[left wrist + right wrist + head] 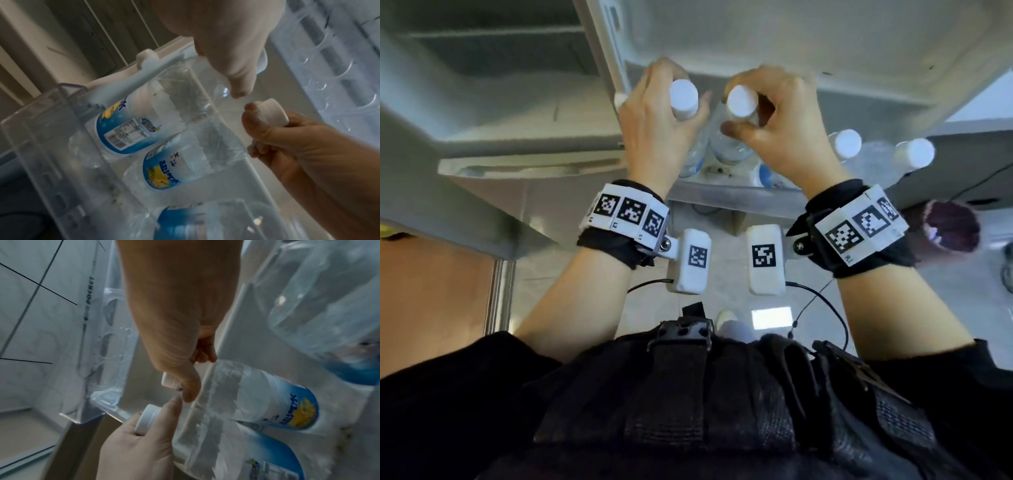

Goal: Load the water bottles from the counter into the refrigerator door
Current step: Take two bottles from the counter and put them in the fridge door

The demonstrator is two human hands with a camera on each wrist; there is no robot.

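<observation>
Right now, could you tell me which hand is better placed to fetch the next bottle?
Right, probably. The two spare bottles stand just beyond the right hand; the left hand sits at the far end of the door shelf. Both hands grip bottles by the neck, so either must let go first.

Head cam looks down; wrist cams close, share bottles (131,123).

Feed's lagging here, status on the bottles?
Left hand grips one bottle, right hand another. Both at the door shelf. Nothing blocking.
</observation>
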